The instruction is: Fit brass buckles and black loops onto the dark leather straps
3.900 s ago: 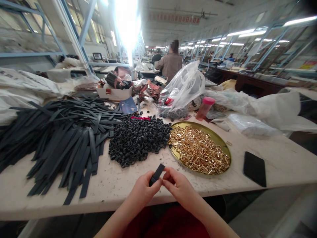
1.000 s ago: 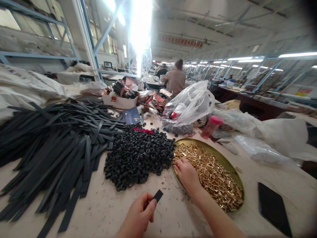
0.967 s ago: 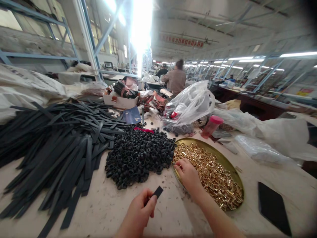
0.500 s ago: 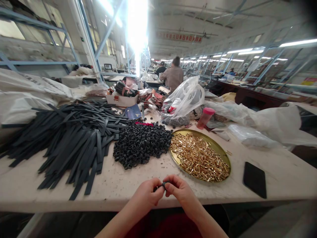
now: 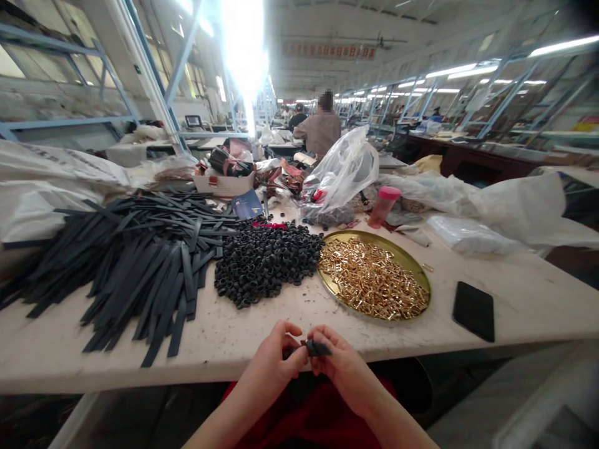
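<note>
While both of my hands meet at the near edge of the table [image 5: 70, 368], they pinch one small dark strap piece [image 5: 318, 348] between them. My left hand [image 5: 276, 362] has thumb and forefinger closed on the piece's left end; my right hand [image 5: 344, 368] has its fingertips closed on the right end. The piece sits directly between the two grips, touching both, over the table edge and above the red cloth [image 5: 318, 418] on my lap. Whether a metal part is fitted on the piece cannot be told; it is too small.

Layout of the table beyond the hands:
- Heap of black loops [image 5: 266, 262]: straight ahead, apart from the hands.
- Round gold tray [image 5: 327, 288] of gold clips [image 5: 374, 284]: right of the loops, just beside them.
- Pile of long dark straps [image 5: 135, 262]: left of the loops, touching that heap.
- Black phone [image 5: 473, 310]: flat, right of the tray, near the table edge.
- Clear plastic bag [image 5: 344, 171] and pink-capped bottle [image 5: 381, 206]: behind the tray.

Another person [image 5: 321, 128] stands at a far bench, facing away.
</note>
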Demonstrator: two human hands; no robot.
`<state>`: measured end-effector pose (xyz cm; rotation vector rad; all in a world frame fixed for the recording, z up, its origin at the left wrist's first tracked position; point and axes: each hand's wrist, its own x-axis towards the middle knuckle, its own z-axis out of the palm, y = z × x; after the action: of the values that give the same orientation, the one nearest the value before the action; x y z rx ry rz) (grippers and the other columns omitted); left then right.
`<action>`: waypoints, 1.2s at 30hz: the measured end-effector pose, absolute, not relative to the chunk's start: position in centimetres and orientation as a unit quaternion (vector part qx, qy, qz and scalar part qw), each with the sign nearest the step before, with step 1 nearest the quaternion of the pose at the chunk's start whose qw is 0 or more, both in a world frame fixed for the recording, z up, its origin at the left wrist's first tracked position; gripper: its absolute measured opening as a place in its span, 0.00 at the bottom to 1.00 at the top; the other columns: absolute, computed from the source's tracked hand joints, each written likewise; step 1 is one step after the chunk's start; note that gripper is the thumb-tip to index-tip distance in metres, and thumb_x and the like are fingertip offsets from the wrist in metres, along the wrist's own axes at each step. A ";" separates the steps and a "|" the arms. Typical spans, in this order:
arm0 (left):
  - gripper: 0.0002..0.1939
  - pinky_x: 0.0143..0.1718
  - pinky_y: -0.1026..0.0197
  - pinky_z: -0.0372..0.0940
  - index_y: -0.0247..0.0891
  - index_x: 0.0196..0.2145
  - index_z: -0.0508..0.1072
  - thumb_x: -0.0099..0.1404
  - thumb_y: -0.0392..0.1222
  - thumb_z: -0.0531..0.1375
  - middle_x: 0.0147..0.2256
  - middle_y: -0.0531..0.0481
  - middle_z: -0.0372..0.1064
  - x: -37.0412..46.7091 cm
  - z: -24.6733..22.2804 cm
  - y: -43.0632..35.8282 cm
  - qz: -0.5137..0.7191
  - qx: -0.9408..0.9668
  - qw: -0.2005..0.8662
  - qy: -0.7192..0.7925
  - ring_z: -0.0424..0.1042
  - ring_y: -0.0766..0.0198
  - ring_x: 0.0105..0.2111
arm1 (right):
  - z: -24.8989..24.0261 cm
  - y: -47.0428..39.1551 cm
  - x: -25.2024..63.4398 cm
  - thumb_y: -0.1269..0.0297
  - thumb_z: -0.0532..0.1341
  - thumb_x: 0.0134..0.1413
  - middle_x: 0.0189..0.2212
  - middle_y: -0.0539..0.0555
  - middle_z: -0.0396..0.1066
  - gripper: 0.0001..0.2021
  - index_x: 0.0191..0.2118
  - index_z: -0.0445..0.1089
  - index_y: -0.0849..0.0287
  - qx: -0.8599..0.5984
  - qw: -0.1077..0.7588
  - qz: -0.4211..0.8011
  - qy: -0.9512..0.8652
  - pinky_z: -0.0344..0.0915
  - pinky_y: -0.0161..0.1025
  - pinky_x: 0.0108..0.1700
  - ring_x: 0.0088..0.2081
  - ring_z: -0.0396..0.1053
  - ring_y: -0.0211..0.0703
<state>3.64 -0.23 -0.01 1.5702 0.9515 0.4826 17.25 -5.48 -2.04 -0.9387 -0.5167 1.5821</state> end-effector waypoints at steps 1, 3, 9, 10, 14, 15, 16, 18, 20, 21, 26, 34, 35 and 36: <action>0.11 0.23 0.66 0.57 0.38 0.37 0.57 0.57 0.42 0.54 0.22 0.57 0.63 3.6 -0.1 -0.1 0.206 0.683 0.563 0.417 0.63 0.67 0.22 | -2.3 -5.5 17.2 0.54 0.63 0.44 0.21 0.47 0.63 0.14 0.30 0.66 0.61 -0.403 0.561 0.687 -0.226 0.54 0.28 0.24 0.22 0.57 0.30; 0.10 0.25 0.66 0.56 0.37 0.36 0.59 0.56 0.42 0.54 0.22 0.57 0.63 3.5 -0.3 0.1 0.191 0.711 0.514 0.440 0.63 0.67 0.23 | -2.9 -5.6 17.2 0.53 0.62 0.45 0.21 0.47 0.62 0.15 0.31 0.66 0.62 -0.391 0.532 0.717 -0.224 0.54 0.28 0.23 0.22 0.57 0.29; 0.07 0.28 0.64 0.55 0.35 0.27 0.66 0.54 0.42 0.57 0.24 0.53 0.65 3.6 0.2 0.5 0.125 0.744 0.456 0.472 0.63 0.64 0.27 | -3.9 -5.5 17.3 0.53 0.64 0.42 0.18 0.45 0.58 0.17 0.26 0.62 0.62 -0.373 0.509 0.750 -0.199 0.51 0.29 0.23 0.20 0.53 0.29; 0.07 0.28 0.64 0.56 0.35 0.27 0.67 0.54 0.42 0.57 0.25 0.52 0.66 3.7 0.3 0.5 0.129 0.733 0.482 0.463 0.63 0.64 0.27 | -3.9 -5.3 17.3 0.53 0.64 0.42 0.18 0.45 0.58 0.17 0.25 0.61 0.62 -0.392 0.521 0.727 -0.216 0.51 0.29 0.23 0.20 0.53 0.29; 0.12 0.31 0.64 0.58 0.33 0.30 0.67 0.54 0.46 0.57 0.27 0.51 0.67 3.8 0.2 0.7 0.171 0.632 0.627 0.421 0.64 0.65 0.28 | -4.5 -4.4 17.2 0.52 0.60 0.46 0.17 0.44 0.56 0.17 0.22 0.55 0.59 -0.514 0.559 0.576 -0.303 0.53 0.31 0.25 0.21 0.55 0.31; 0.12 0.30 0.64 0.57 0.33 0.30 0.67 0.53 0.46 0.58 0.26 0.52 0.66 3.8 0.1 0.7 0.179 0.605 0.651 0.422 0.63 0.65 0.27 | -4.7 -4.2 17.2 0.51 0.59 0.46 0.16 0.43 0.54 0.17 0.22 0.54 0.58 -0.552 0.556 0.533 -0.318 0.53 0.32 0.24 0.20 0.55 0.32; 0.13 0.30 0.65 0.57 0.33 0.30 0.67 0.52 0.46 0.59 0.25 0.53 0.65 3.8 0.0 0.8 0.183 0.582 0.668 0.426 0.62 0.66 0.26 | -4.9 -4.0 17.2 0.52 0.59 0.46 0.16 0.42 0.53 0.17 0.22 0.53 0.57 -0.590 0.551 0.488 -0.332 0.53 0.32 0.24 0.20 0.54 0.32; 0.13 0.29 0.66 0.55 0.32 0.30 0.67 0.50 0.45 0.60 0.24 0.54 0.63 3.7 -0.3 0.9 0.185 0.547 0.694 0.430 0.60 0.68 0.25 | -5.3 -3.7 17.3 0.54 0.59 0.46 0.18 0.42 0.53 0.14 0.25 0.54 0.57 -0.648 0.530 0.408 -0.364 0.54 0.32 0.24 0.20 0.55 0.33; 0.14 0.29 0.66 0.55 0.32 0.31 0.67 0.49 0.45 0.61 0.24 0.54 0.63 3.6 -0.7 1.1 0.182 0.522 0.718 0.423 0.59 0.69 0.25 | -5.4 -3.5 17.6 0.57 0.57 0.48 0.20 0.44 0.57 0.10 0.32 0.57 0.57 -0.669 0.493 0.370 -0.415 0.55 0.33 0.26 0.22 0.58 0.35; 0.15 0.29 0.65 0.55 0.31 0.32 0.67 0.49 0.45 0.61 0.24 0.54 0.64 3.5 -0.8 1.2 0.178 0.511 0.729 0.419 0.59 0.69 0.25 | -5.3 -3.4 17.8 0.58 0.56 0.49 0.21 0.44 0.59 0.09 0.34 0.58 0.57 -0.666 0.471 0.369 -0.445 0.56 0.33 0.28 0.24 0.59 0.35; 0.17 0.28 0.65 0.55 0.30 0.33 0.67 0.48 0.46 0.62 0.24 0.53 0.65 3.1 -1.1 1.8 0.164 0.468 0.760 0.420 0.60 0.70 0.24 | -4.8 -2.9 18.9 0.62 0.52 0.52 0.21 0.46 0.60 0.07 0.28 0.62 0.58 -0.637 0.372 0.393 -0.549 0.55 0.32 0.27 0.25 0.59 0.35; 0.15 0.29 0.64 0.57 0.29 0.34 0.68 0.48 0.39 0.60 0.24 0.51 0.67 3.3 -2.0 2.3 0.112 0.493 0.758 0.412 0.63 0.68 0.24 | -4.1 -2.8 19.2 0.71 0.54 0.49 0.24 0.49 0.65 0.04 0.27 0.63 0.58 -0.592 0.278 0.322 -0.684 0.56 0.33 0.30 0.28 0.61 0.37; 0.14 0.30 0.64 0.58 0.29 0.33 0.68 0.48 0.39 0.60 0.25 0.51 0.67 3.2 -2.0 2.4 0.105 0.489 0.765 0.406 0.64 0.68 0.25 | -4.1 -2.8 19.3 0.72 0.54 0.49 0.25 0.50 0.65 0.04 0.27 0.63 0.58 -0.584 0.273 0.325 -0.692 0.56 0.33 0.30 0.28 0.62 0.37; 0.14 0.30 0.64 0.58 0.29 0.33 0.68 0.48 0.38 0.60 0.26 0.51 0.68 3.2 -2.0 2.4 0.097 0.485 0.773 0.397 0.64 0.67 0.25 | -4.0 -2.8 19.5 0.72 0.54 0.49 0.25 0.50 0.65 0.04 0.27 0.63 0.58 -0.576 0.268 0.329 -0.698 0.56 0.33 0.31 0.29 0.62 0.37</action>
<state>3.15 2.42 -2.03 1.0503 0.8597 0.2094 19.47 -2.84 -4.02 -1.5537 -1.8832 0.8884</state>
